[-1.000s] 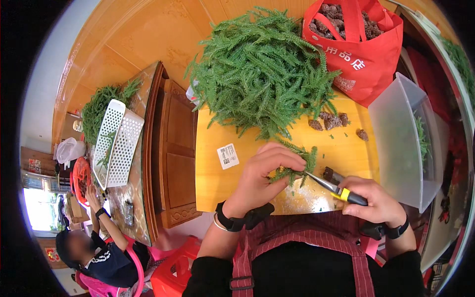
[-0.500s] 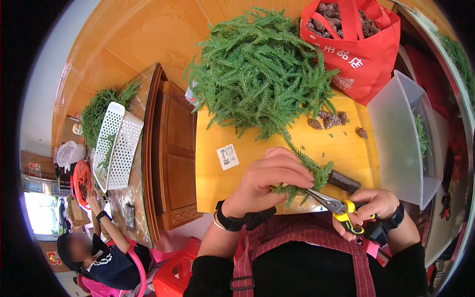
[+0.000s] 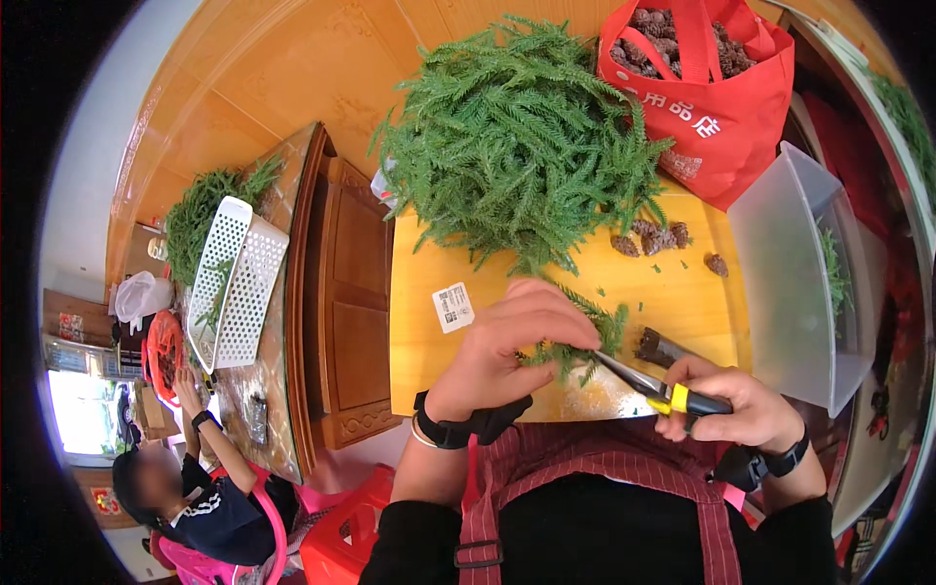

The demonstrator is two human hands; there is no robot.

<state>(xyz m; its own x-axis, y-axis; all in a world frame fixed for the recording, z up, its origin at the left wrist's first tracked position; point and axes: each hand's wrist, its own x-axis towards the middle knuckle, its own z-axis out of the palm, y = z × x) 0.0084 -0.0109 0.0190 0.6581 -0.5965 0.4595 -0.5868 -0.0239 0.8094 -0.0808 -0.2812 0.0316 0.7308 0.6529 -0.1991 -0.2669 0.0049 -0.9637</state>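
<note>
Between the thumb and fingers of my left hand (image 3: 507,353) is a short green conifer sprig (image 3: 609,327), held low over the near edge of the yellow table. My right hand (image 3: 736,408) is closed round long-nose pliers (image 3: 679,397) with yellow and black handles. Their slim metal jaws point left and reach the sprig's base beside my left fingertips; what exactly they grip is too small to tell. A dark, stick-like cylinder (image 3: 665,347) lies just behind my right fingers, its right end covered by them. Farther back rises a big heap of green sprigs (image 3: 526,146).
Loose pine cones (image 3: 658,236) lie right of the heap, near a red bag (image 3: 726,136) full of cones. A translucent bin (image 3: 785,283) stands at the right; a white label (image 3: 452,307) lies at left. Across a gap, a person (image 3: 210,507) sits by a cabinet bearing a white basket (image 3: 261,292).
My right hand has turned the pliers and drawn their handles closer together, its fingers now over the dark cylinder's end. My left hand has shifted slightly with the sprig.
</note>
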